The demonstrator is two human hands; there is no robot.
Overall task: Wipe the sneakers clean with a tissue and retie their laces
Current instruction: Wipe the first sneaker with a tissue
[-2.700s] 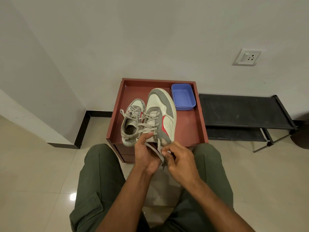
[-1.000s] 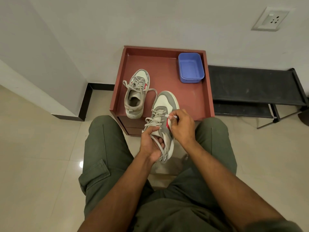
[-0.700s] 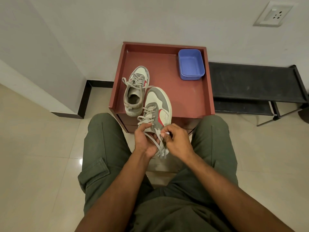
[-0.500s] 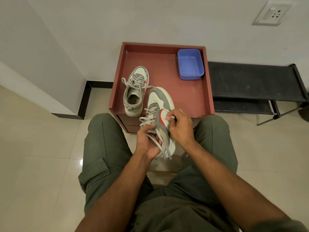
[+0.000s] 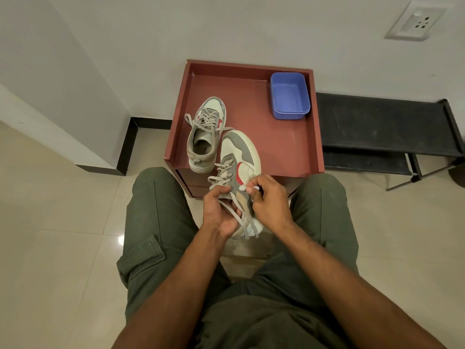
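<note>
I hold a white and grey sneaker with a red mark [image 5: 237,157] above my knees, toe pointing away. My left hand [image 5: 218,212] grips it at the tongue and heel opening, loose grey laces [image 5: 235,215] draped over the fingers. My right hand [image 5: 270,197] presses a small wad of white tissue [image 5: 243,188] against the shoe's right side by the red mark. The second sneaker [image 5: 205,133] stands on the red-brown wooden stand [image 5: 289,147], its laces untied.
A blue plastic tub [image 5: 289,95] sits in the stand's back right corner. A black low shoe rack [image 5: 387,127] stands to the right against the wall. My legs in green trousers flank the stand. A wall socket [image 5: 415,21] is at the upper right.
The right hand has rubbed the tissue back and forth along the held sneaker's side, and now sits near the red mark. The shoe shifted slightly with each stroke. The other sneaker stayed put.
</note>
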